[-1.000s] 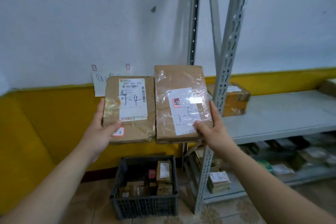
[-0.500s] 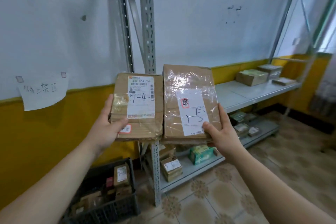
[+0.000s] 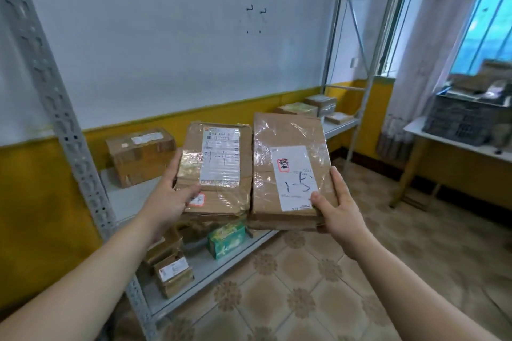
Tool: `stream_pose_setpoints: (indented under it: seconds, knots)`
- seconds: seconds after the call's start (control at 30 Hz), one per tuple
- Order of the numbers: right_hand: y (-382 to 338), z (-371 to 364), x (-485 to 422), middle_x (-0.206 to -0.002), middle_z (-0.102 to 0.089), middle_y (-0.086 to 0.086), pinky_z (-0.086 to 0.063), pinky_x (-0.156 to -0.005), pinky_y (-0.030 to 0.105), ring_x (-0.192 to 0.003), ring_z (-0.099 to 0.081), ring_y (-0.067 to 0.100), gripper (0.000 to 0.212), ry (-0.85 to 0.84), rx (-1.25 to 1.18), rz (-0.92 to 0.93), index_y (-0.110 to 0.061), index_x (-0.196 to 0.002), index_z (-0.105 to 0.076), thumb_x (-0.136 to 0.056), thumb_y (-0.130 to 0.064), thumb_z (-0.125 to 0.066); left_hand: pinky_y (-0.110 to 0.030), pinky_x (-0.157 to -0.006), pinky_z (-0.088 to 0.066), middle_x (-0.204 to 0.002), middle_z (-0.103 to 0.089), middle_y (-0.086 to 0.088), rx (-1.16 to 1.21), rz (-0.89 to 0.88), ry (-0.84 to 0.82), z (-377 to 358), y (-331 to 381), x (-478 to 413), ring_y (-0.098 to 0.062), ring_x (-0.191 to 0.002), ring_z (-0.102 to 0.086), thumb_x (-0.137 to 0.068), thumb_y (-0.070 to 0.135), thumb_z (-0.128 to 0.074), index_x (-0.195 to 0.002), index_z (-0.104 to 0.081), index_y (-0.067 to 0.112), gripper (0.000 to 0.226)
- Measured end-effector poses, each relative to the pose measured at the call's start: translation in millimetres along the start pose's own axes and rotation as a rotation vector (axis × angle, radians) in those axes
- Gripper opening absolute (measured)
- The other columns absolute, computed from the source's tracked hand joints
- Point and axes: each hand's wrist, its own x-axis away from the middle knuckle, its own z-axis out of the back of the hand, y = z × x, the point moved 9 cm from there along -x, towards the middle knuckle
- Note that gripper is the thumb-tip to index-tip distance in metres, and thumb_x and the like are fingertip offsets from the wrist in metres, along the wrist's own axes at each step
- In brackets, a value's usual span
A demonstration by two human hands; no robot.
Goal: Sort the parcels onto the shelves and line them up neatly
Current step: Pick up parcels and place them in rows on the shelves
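While both parcels are being held up in front of the rack, neither is resting on a shelf yet. The left hand is gripping the smaller parcel marked 1-4 at its lower left corner, thumb lying across the face. The right hand is gripping the larger parcel marked 1-5 at its lower right corner. The two are touching edge to edge in the air. The middle shelf is carrying a brown box at the near end and flat parcels at the far end; the lower shelf is holding a green box. Judgement: the task is running partway — this pair is waiting to be placed and aligned.
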Motion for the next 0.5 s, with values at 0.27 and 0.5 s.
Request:
stream_pose_setpoints:
  seconds: [0.27,0.5]
  knots:
    - [40,2,-81,-0.122,-0.044,-0.024,-0.045,-0.088,0.032,-0.11,-0.049,0.011,0.066,-0.013,0.093,-0.059,-0.067,-0.141,-0.021,-0.093,-0.046,-0.062,-0.043,-0.081,-0.058,-0.141,-0.05,0.006,-0.016,0.072,-0.039,-45,-38,-87,-0.02,-0.106,-0.065,-0.092,0.012,-0.063,-0.132,-0.026,0.069,0.079]
    - [59,-29,-204,-0.103,-0.038,-0.041,-0.049,-0.088,0.034,-0.101,-0.053,0.006,0.064,-0.016,0.164,-0.101,-0.062,-0.143,-0.025,-0.092,-0.046,-0.061,-0.039,-0.066,-0.056,-0.131,-0.056,0.003,0.061,0.2,-0.066,-71,-99,-213,-0.023,-0.091,-0.072,-0.091,0.009,-0.062,-0.142,-0.023,0.058,0.081]
